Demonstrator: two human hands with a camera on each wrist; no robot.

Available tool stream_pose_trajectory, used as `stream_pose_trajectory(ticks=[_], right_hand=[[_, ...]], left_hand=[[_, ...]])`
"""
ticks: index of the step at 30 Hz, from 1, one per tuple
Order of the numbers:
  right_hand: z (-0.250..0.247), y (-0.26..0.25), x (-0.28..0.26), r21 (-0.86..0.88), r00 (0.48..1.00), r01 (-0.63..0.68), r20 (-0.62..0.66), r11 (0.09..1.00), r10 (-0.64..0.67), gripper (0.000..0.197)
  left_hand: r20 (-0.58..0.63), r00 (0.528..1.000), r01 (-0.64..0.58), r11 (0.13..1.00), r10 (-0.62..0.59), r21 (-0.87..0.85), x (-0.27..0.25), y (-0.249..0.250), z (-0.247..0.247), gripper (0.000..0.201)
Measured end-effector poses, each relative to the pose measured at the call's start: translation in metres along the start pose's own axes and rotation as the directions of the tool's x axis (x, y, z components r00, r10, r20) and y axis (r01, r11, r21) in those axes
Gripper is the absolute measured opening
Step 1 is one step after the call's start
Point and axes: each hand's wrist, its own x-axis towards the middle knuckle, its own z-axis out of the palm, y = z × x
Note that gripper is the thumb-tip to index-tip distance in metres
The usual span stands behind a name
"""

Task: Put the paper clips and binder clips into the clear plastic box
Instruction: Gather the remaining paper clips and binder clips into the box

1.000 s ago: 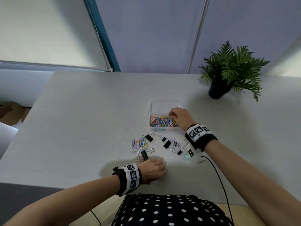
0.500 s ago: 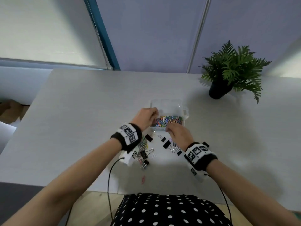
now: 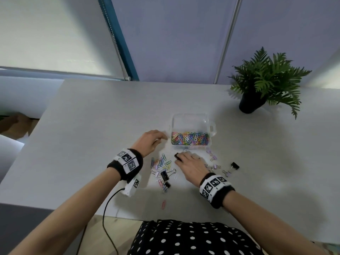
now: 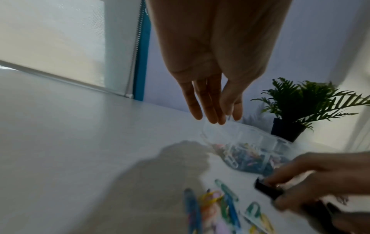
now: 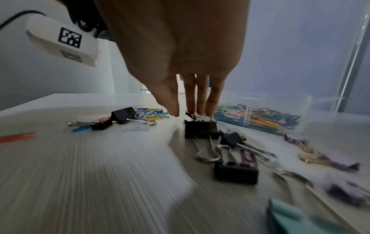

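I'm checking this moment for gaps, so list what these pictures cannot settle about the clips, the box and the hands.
- Right hand grip: fingertips meet a black binder clip in the right wrist view; motion blur hides whether they pinch it.
- Clips under that hand: covered in the head view.
- Clear plastic box: paper clips show; any binder clips inside are too small to tell.
- Left hand: fingers straight, apparently empty.

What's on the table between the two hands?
A heap of colored paper clips lies between the left hand and the right hand, with a black binder clip at its near edge. The head view shows it.
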Motion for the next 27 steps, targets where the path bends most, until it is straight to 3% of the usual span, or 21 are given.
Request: stream_pose_trajectory(ticks=[2, 4, 7, 9, 13, 17, 20, 22, 25, 27], right_hand=[[0.001, -0.001, -0.001, 0.024, 0.997, -0.034, -0.062, 0.999, 0.035, 0.032], [-0.001, -0.009, 0.005, 0.120, 0.996, 0.026, -0.083, 0.992, -0.016, 0.027], [-0.004, -0.029, 0.012, 0.139, 0.990, 0.141, -0.051, 0.980, -0.135, 0.038], [-0.002, -0.035, 0.014, 0.120, 0.990, 0.141, -0.028, 0.983, -0.139, 0.041], [0.000, -0.022, 0.011, 0.227, 0.998, 0.045, 0.039, 0.973, -0.055, 0.034], [-0.003, -0.001, -0.001, 0.327, 0.999, -0.045, 0.007, 0.944, 0.045, 0.020], [-0.008, 0.015, -0.008, 0.312, 0.985, -0.132, -0.067, 0.941, 0.160, 0.021], [-0.007, 0.019, -0.011, 0.187, 0.980, -0.154, -0.097, 0.970, 0.175, 0.035], [-0.008, 0.008, -0.006, 0.027, 0.986, -0.092, -0.135, 0.995, 0.094, 0.050], [-0.009, -0.011, 0.001, 0.051, 0.991, 0.085, -0.110, 0.995, -0.079, 0.046]], left_hand=[[-0.007, 0.999, 0.044, 0.999, -0.044, -0.021, -0.020, -0.014, 0.005, 0.025], [0.043, 0.996, 0.075, 0.997, -0.075, -0.011, -0.033, -0.022, 0.014, 0.026], [0.143, 0.981, 0.129, 0.992, -0.128, 0.004, -0.043, -0.024, 0.028, 0.035], [0.175, 0.973, 0.148, 0.988, -0.151, 0.033, -0.045, -0.023, 0.034, 0.042], [0.062, 0.988, 0.142, 0.989, -0.145, 0.052, -0.052, -0.020, 0.033, 0.040], [-0.097, 0.995, -0.012, 0.999, 0.017, 0.047, -0.072, -0.011, 0.027, 0.022], [-0.048, 0.985, -0.156, 0.981, 0.163, 0.119, -0.099, -0.008, 0.036, 0.019], [0.046, 0.986, -0.165, 0.981, 0.161, 0.107, -0.115, -0.008, 0.047, 0.020], [0.101, 0.987, -0.135, 0.987, 0.126, 0.087, -0.127, -0.011, 0.062, 0.025], [0.099, 0.989, -0.121, 0.990, 0.113, 0.070, -0.128, -0.013, 0.066, 0.026]])
